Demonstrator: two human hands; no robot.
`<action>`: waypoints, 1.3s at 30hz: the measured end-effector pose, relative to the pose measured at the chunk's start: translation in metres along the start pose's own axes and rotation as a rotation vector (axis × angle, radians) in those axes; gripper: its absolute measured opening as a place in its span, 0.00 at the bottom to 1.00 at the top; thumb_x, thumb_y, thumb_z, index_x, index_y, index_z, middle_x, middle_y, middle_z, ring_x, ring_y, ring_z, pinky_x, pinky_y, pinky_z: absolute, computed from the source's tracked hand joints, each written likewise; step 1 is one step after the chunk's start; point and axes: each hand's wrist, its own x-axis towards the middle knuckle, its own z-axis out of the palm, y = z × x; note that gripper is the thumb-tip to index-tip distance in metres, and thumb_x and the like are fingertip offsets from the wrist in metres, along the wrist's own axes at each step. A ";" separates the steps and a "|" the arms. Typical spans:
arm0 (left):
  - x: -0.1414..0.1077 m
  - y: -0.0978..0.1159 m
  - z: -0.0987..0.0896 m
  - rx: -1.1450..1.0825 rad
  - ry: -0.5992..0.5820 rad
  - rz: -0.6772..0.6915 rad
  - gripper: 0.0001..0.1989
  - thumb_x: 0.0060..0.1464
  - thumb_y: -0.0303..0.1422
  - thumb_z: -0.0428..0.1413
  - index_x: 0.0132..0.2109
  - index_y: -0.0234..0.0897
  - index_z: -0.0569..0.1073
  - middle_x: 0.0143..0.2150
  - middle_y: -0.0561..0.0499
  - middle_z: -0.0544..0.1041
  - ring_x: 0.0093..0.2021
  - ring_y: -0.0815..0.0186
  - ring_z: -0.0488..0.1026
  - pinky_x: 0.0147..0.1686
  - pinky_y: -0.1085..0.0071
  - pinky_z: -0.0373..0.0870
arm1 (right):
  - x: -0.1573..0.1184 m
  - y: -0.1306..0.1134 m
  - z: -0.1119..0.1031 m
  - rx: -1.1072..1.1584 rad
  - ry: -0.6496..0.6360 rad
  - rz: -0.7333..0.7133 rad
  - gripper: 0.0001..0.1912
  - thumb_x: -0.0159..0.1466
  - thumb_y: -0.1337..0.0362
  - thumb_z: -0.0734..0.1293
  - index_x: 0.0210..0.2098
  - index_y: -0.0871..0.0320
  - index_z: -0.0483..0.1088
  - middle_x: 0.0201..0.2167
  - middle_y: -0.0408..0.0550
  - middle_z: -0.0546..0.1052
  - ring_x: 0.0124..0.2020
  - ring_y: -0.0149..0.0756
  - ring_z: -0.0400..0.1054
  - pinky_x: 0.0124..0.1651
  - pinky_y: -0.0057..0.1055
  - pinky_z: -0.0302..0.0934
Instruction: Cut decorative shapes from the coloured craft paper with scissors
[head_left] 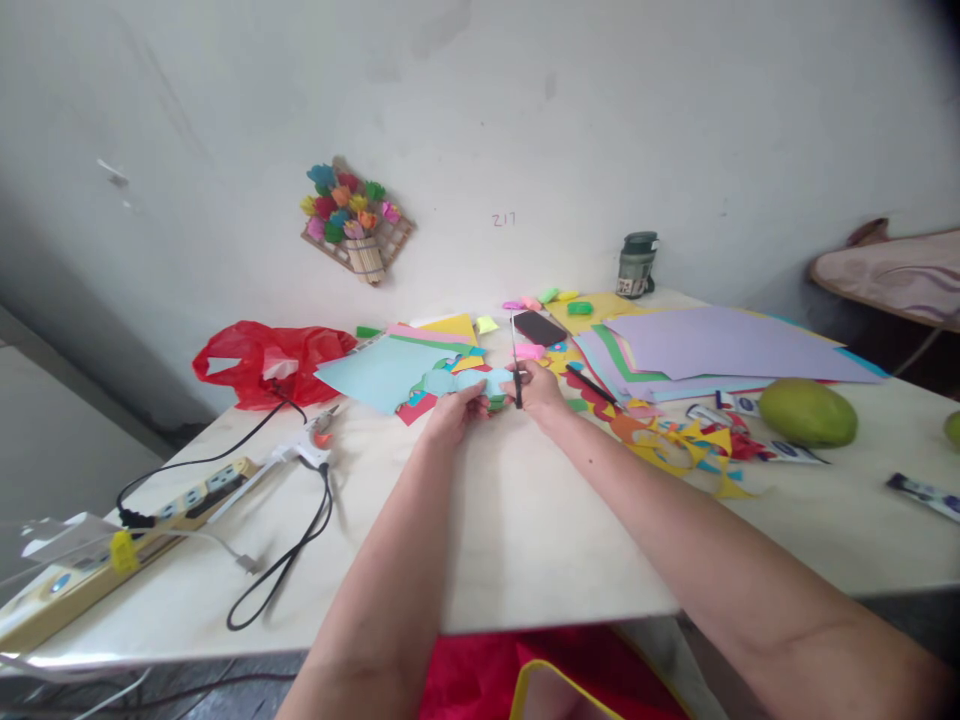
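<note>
My left hand (pixel 456 412) is closed on a light blue paper cutout (pixel 471 379) with a scalloped edge. My right hand (pixel 537 390) grips a pair of scissors (pixel 516 375) by its black handles, with the blades pointing up and away from me. The paper's right end reaches the scissors; whether the blades touch it I cannot tell. Around the hands lie a red paper piece (pixel 414 408), other coloured cutouts and a pink packet (pixel 529 352). A black pen (pixel 592 384) rests just right of my right hand.
Coloured sheets lie at left (pixel 386 368) and right (pixel 720 342). Paper scraps (pixel 675 445) and a green mango-like fruit (pixel 808 412) are on the right. A glue gun (pixel 311 445), power strip (pixel 187 510) and red plastic bag (pixel 274 360) occupy the left. A phone (pixel 540 328) lies behind.
</note>
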 end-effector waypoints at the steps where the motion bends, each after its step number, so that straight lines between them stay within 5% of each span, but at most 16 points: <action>1: 0.000 0.001 -0.001 -0.014 0.029 -0.002 0.09 0.45 0.33 0.58 0.25 0.32 0.69 0.18 0.51 0.71 0.16 0.71 0.65 0.20 0.72 0.64 | 0.000 -0.001 -0.001 -0.005 0.003 0.004 0.15 0.43 0.72 0.68 0.30 0.59 0.64 0.16 0.34 0.66 0.15 0.26 0.62 0.17 0.22 0.55; 10: -0.001 0.004 -0.009 -0.045 0.099 0.052 0.07 0.44 0.29 0.58 0.32 0.29 0.71 0.28 0.42 0.77 0.23 0.64 0.74 0.25 0.68 0.72 | 0.002 -0.003 -0.005 -0.065 0.025 0.082 0.16 0.47 0.65 0.71 0.34 0.59 0.64 0.20 0.40 0.71 0.15 0.27 0.64 0.13 0.20 0.49; 20: 0.004 0.003 -0.006 -0.178 0.226 0.136 0.10 0.47 0.30 0.58 0.37 0.30 0.68 0.31 0.43 0.77 0.33 0.63 0.76 0.34 0.70 0.72 | -0.005 -0.003 -0.007 -0.119 -0.202 0.170 0.20 0.52 0.49 0.68 0.30 0.61 0.64 0.18 0.44 0.72 0.14 0.26 0.64 0.10 0.18 0.45; 30: 0.003 0.006 -0.008 -0.357 0.375 0.114 0.05 0.51 0.27 0.54 0.37 0.31 0.67 0.34 0.43 0.78 0.35 0.64 0.77 0.36 0.72 0.72 | -0.013 -0.004 -0.005 -0.083 -0.345 0.208 0.20 0.57 0.48 0.63 0.33 0.61 0.63 0.18 0.46 0.73 0.16 0.30 0.68 0.10 0.19 0.49; 39: 0.004 0.008 0.000 -0.362 0.346 0.076 0.05 0.52 0.28 0.53 0.37 0.31 0.67 0.33 0.43 0.77 0.32 0.65 0.76 0.37 0.71 0.71 | -0.021 -0.013 -0.001 -0.206 -0.378 0.155 0.19 0.54 0.49 0.66 0.28 0.59 0.61 0.18 0.42 0.71 0.14 0.26 0.65 0.11 0.18 0.48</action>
